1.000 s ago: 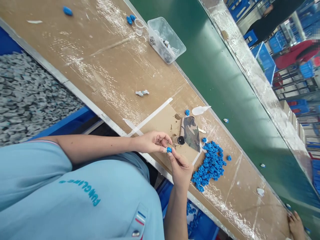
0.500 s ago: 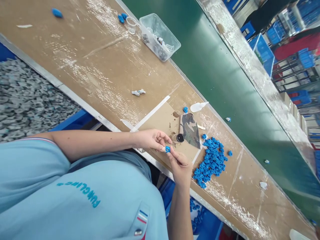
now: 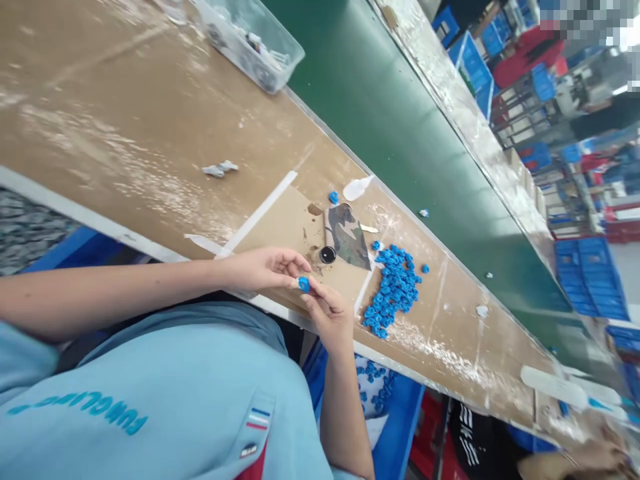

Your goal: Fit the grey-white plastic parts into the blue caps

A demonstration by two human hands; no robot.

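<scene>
Between my two hands, just over the table's near edge, is a small blue moulded piece [image 3: 303, 285]. My right hand [image 3: 330, 310] pinches it from the right with thumb and forefinger. From the other side my left hand [image 3: 275, 269] meets it with thumb and fingertips closed in, its other fingers loosely curled. Beyond them stands a small round pot with a dark top [image 3: 327, 255], beside a camouflage-patterned cloth [image 3: 349, 237]. To the right lies a heap of similar blue pieces [image 3: 393, 290].
A clear plastic tub [image 3: 255, 47] with small parts stands at the far edge. Past it runs a green conveyor belt [image 3: 400, 153]. Grey-white pieces [image 3: 220, 169] lie left on the cardboard-covered table. A blue crate [image 3: 400, 413] sits below the edge. A co-worker's arm [image 3: 575, 460] shows lower right.
The whole view has swung to the right, so the table things sit further left and a co-worker shows at lower right. Both hands keep the blue piece between them.
</scene>
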